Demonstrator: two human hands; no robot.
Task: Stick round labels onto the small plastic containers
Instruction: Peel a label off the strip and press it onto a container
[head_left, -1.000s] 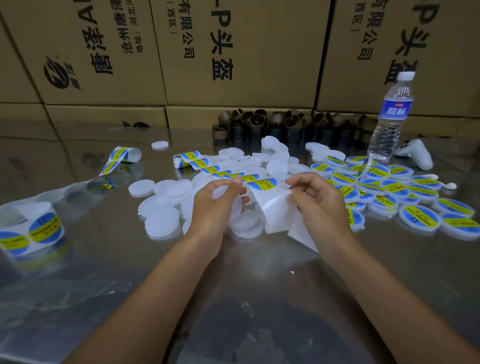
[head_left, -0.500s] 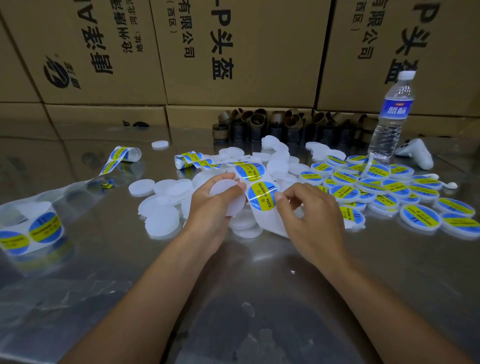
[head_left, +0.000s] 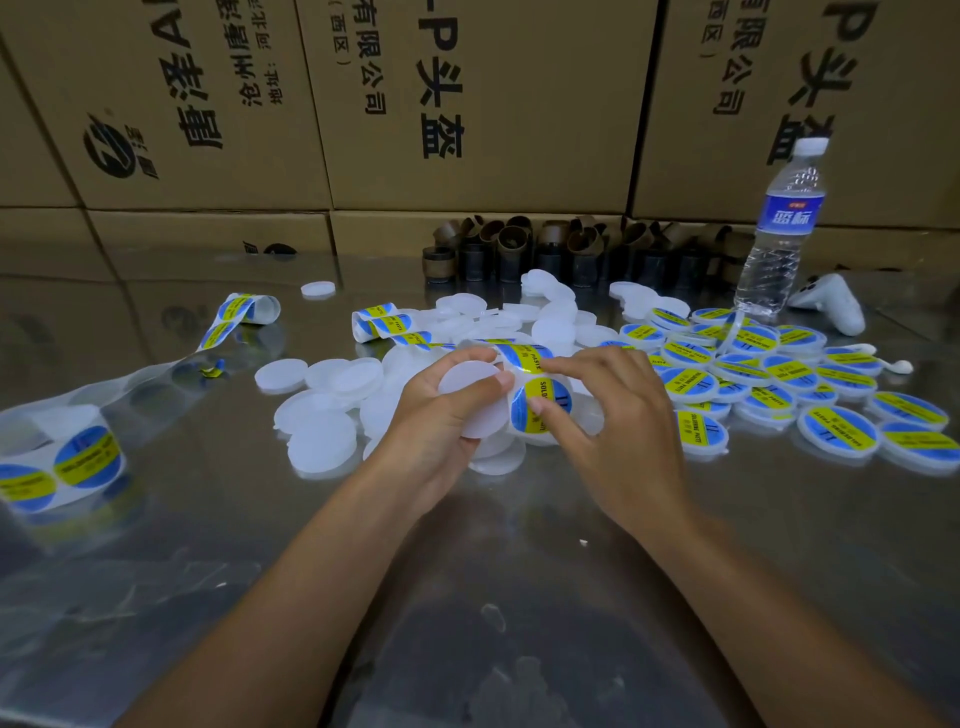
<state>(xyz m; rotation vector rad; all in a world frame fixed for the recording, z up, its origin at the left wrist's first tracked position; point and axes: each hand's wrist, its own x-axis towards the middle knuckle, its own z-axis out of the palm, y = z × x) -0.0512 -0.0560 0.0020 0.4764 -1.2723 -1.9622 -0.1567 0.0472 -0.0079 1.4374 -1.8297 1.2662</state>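
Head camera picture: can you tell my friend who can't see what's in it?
A person's left hand holds a blank white container while the right hand pinches a blue-and-yellow round label beside it. Blank containers lie left on the shiny table, labelled ones right.

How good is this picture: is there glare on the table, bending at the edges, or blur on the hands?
Head view: the light is dim and bluish; the shiny table mirrors the cardboard boxes and carries pale glare patches; the wide lens bends the box edges and leans the water bottle; the left hand, its white container, the right hand and the label it pinches look sharp.
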